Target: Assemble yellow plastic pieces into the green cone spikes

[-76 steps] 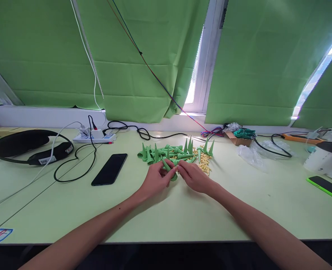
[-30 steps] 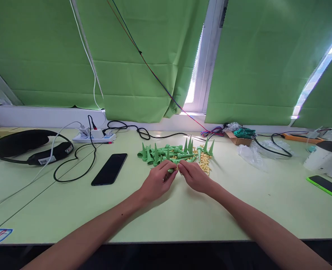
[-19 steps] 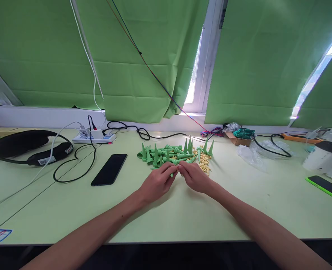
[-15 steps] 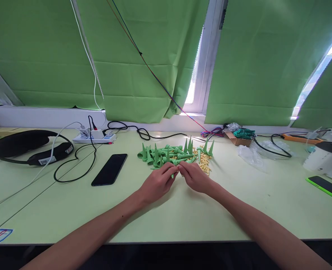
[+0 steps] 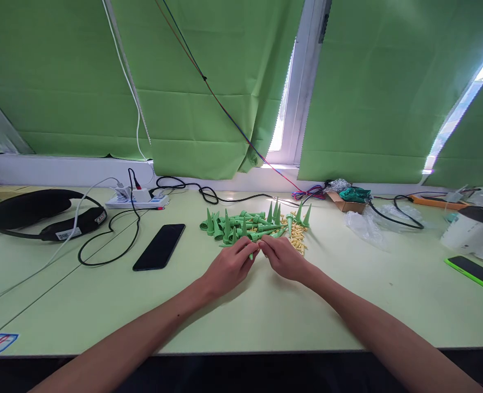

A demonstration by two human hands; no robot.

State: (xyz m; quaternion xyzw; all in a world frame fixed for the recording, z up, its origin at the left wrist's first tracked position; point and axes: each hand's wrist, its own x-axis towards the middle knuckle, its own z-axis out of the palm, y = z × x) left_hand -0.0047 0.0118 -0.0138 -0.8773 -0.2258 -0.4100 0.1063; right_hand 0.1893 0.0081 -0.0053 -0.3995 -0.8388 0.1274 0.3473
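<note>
My left hand is closed around a green plastic cone, whose tip shows just below the fingers. Against its fingertips, my right hand is pinched shut; whatever lies between those fingers is hidden. Just beyond both hands lies a pile of green plastic cones, some upright and others on their sides. At the pile's right, small tan pegs are heaped on the table, with a few green cones standing behind them.
A black phone lies left of my hands, near a black neck-worn device and a power strip. To the right are a small cardboard box, plastic bags, a white roll and a green-edged phone.
</note>
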